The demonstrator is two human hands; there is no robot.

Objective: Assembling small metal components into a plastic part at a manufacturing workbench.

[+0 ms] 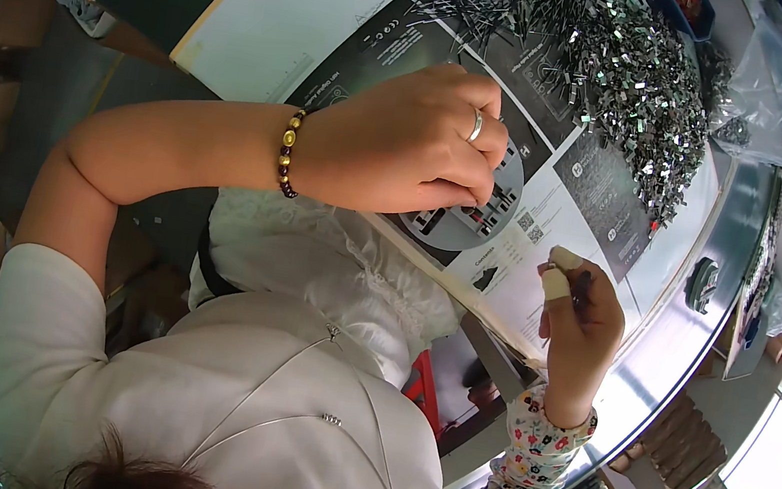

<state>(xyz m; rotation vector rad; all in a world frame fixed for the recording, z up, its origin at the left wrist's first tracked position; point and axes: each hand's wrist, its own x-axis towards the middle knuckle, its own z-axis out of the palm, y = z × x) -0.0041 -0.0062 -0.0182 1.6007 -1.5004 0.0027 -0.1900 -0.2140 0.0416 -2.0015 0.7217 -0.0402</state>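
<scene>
My left hand, with a ring and a beaded bracelet, is closed with its fingertips pointing down over a grey round plate. Dark and red small parts show on that plate beside the fingertips; what the fingers pinch is hidden. To the right, my right hand is raised at the near edge of the printed board. Pale covers wrap its thumb and a fingertip, which are pinched together. A tiny shiny bit shows at their tips, too small to name.
A heap of small shiny metal pieces and thin dark pins covers the far side of the board. A clear plastic bag and a blue bin stand at the far right. A dark clip-like part lies on the right.
</scene>
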